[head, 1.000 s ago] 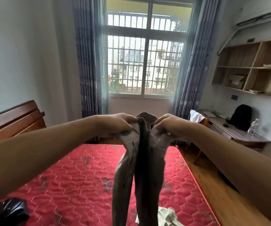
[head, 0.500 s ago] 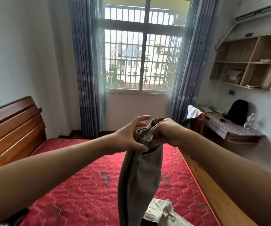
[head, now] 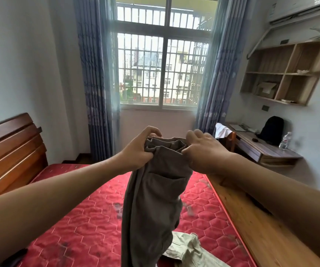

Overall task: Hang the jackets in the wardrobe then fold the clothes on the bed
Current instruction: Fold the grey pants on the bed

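Note:
A pair of grey-brown trousers (head: 151, 205) hangs in the air over the red quilted mattress (head: 82, 224), legs doubled together, a back pocket facing me. My left hand (head: 138, 149) grips the left end of the waistband, fingers curled over its top. My right hand (head: 201, 151) pinches the right end of the waistband with thumb and fingers. A pale beige garment (head: 190, 251) lies crumpled on the mattress below the trousers. A dark garment (head: 13, 258) shows at the lower left edge of the bed.
The wooden headboard (head: 10, 151) stands at the left, the wooden bed frame edge (head: 251, 224) runs along the right. A desk (head: 261, 149) with a black backpack (head: 271, 130) and a water bottle (head: 285, 140) stands by the right wall, under wall shelves (head: 286, 74).
The trousers' two legs have been brought together into one hanging fold. My left hand let go briefly with spread fingers, then gripped the waistband again. Both hands are now spread slightly apart.

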`<action>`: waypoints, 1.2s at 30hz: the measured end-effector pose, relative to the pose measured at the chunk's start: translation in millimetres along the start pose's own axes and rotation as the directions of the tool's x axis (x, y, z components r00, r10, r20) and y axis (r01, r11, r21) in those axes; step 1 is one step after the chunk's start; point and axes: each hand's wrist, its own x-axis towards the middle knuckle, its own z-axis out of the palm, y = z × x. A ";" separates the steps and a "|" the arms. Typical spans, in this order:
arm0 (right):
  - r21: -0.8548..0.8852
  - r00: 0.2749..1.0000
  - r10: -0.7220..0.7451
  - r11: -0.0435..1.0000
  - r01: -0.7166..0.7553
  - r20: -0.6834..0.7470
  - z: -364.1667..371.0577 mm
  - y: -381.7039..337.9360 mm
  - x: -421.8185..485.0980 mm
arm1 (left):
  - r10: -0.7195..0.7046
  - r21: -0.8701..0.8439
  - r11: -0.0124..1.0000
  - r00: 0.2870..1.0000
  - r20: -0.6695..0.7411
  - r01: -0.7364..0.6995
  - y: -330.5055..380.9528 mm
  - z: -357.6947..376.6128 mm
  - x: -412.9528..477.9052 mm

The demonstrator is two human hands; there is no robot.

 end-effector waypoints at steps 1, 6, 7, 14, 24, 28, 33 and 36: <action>-0.058 0.994 -0.098 0.994 0.095 -0.057 -3.1 -6.0 -2.4 | 0.019 0.021 1.000 1.000 0.005 -0.019 4.3 -2.2 2.4; 0.113 0.969 -0.245 0.964 0.239 0.041 -6.6 -29.4 -8.7 | 0.044 0.061 0.997 0.999 -0.014 -0.043 14.2 -20.9 11.2; 0.121 0.969 -0.235 0.967 0.225 0.074 -6.6 -26.7 -9.1 | 0.034 0.056 0.998 0.999 -0.005 -0.034 13.9 -24.5 11.1; -0.048 0.974 -0.172 0.982 0.181 0.144 -6.8 -25.9 -1.8 | 0.041 0.241 0.968 0.990 0.132 -0.072 15.2 -46.6 5.3; 0.054 0.976 -0.201 0.979 0.197 0.081 7.4 -24.2 7.5 | 0.128 0.501 0.810 0.926 0.356 -0.305 9.5 -81.5 -9.3; 0.374 0.989 -0.136 0.921 0.106 0.055 -1.0 -15.5 12.9 | 0.188 0.636 0.616 0.870 0.456 -0.466 6.1 -100.7 -14.0; 0.470 0.994 -0.101 0.880 0.068 0.047 -5.7 -11.0 12.8 | 0.288 0.624 0.420 0.748 0.598 -0.659 12.2 -98.4 -28.5; 0.511 0.996 -0.093 0.856 0.078 0.004 -9.6 -4.9 10.3 | 0.247 0.656 0.306 0.723 0.645 -0.690 20.6 -99.6 -31.2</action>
